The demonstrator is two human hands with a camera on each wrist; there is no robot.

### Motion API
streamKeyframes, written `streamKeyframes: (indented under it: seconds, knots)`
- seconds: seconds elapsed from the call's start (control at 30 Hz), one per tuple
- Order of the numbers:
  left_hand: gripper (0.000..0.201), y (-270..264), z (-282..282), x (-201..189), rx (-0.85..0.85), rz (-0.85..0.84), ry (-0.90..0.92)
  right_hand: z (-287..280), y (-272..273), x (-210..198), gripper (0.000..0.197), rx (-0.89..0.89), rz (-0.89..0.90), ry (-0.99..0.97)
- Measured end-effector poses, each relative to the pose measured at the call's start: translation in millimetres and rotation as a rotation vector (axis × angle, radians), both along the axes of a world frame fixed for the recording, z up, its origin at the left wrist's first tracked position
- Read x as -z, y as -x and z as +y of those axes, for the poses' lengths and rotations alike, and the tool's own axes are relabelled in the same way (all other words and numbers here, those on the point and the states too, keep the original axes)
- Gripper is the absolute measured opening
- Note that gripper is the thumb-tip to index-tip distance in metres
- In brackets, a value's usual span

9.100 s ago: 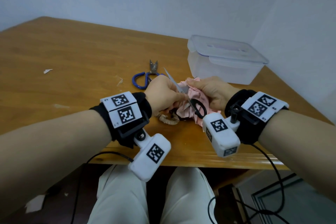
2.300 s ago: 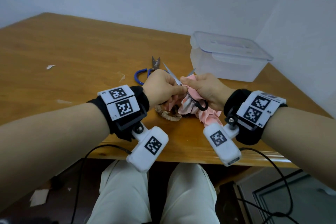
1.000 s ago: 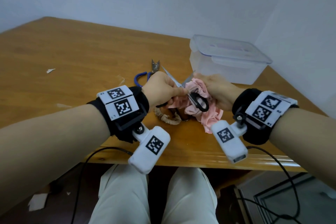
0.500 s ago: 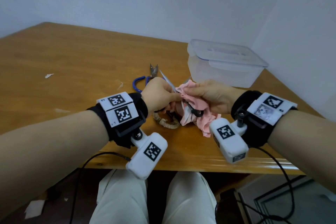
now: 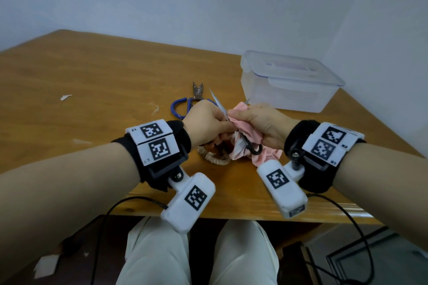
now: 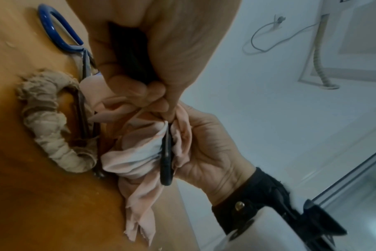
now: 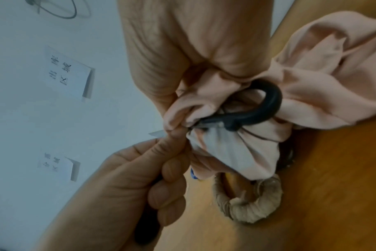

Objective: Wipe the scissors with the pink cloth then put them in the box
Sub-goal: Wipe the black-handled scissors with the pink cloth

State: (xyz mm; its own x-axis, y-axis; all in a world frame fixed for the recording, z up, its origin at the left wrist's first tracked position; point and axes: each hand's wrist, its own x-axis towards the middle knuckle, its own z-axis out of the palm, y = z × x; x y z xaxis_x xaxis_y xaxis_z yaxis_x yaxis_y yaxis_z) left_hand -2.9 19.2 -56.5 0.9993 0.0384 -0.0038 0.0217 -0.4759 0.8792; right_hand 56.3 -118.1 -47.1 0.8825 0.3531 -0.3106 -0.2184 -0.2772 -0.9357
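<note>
My left hand [image 5: 208,120] grips one black handle of the black-handled scissors [image 5: 216,102], whose blades are spread apart. One bare blade points up and away. My right hand [image 5: 261,120] holds the pink cloth [image 5: 266,154] bunched round the other blade, whose tip [image 5: 247,100] pokes out past the cloth. The second black handle loop [image 7: 268,105] hangs free against the cloth [image 7: 322,84]. In the left wrist view the cloth [image 6: 135,156] trails down onto the table. The clear plastic box [image 5: 289,83] stands at the back right with its lid on.
Blue-handled scissors [image 5: 178,106] lie on the wooden table [image 5: 92,81] just behind my left hand. Another pair with beige cloth-wrapped handles [image 5: 213,157] lies under my hands. Paper scraps [image 5: 66,97] lie at the left. The table's front edge is close to my wrists.
Over the last second my right hand has slid the cloth back along the blade toward the pivot. My left hand keeps its grip on the handle.
</note>
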Motion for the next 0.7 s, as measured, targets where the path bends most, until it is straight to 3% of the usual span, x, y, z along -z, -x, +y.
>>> streamKeyframes:
  seconds: [0.27,0.43,0.7]
  knots:
    - [0.03,0.0,1.6,-5.1,-0.009,0.111,0.18,-2.8,1.1,-10.1,0.015,-0.006,0.014,-0.029]
    - [0.03,-0.7,2.3,-4.2,-0.002,0.135,0.19,-11.5,0.5,-12.0,0.005,-0.045,-0.026,0.021]
    - [0.032,0.2,1.3,-2.7,-0.024,0.089,0.174,-18.9,0.0,-17.0,0.011,-0.064,0.049,-0.02]
